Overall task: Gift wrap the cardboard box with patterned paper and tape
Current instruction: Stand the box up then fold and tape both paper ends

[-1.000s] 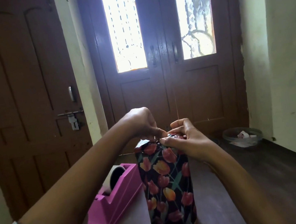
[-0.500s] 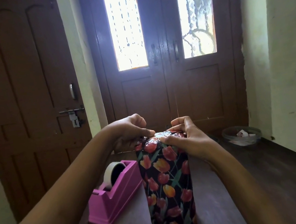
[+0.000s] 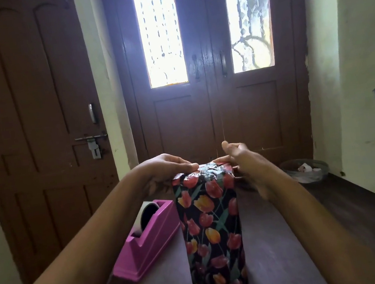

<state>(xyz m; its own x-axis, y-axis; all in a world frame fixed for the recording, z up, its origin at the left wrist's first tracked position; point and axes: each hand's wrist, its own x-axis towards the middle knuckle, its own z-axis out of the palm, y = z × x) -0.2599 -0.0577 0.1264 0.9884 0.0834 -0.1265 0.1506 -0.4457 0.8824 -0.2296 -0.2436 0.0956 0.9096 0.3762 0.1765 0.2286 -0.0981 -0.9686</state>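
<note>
worktop (image 3: 279, 249) | wrapped box (image 3: 210, 222) upright at its middle – tulip-patterned paper, glossy top | pink tape dispenser (image 3: 147, 242) just left of it | left grip (image 3: 161, 169) flat, fingers pressing box top | right grip (image 3: 241, 163) loose, fingertips touching top's right edge – holding nothing

Wrapped box (image 3: 211, 229) hides its far side — bin (image 3: 317, 175) contents too small to tell.

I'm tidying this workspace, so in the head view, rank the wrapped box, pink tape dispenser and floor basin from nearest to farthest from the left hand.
1. Wrapped box: touched at its top by the left hand.
2. Pink tape dispenser: on the table, below the hand, left of the box.
3. Floor basin: far right, beyond the table.
</note>
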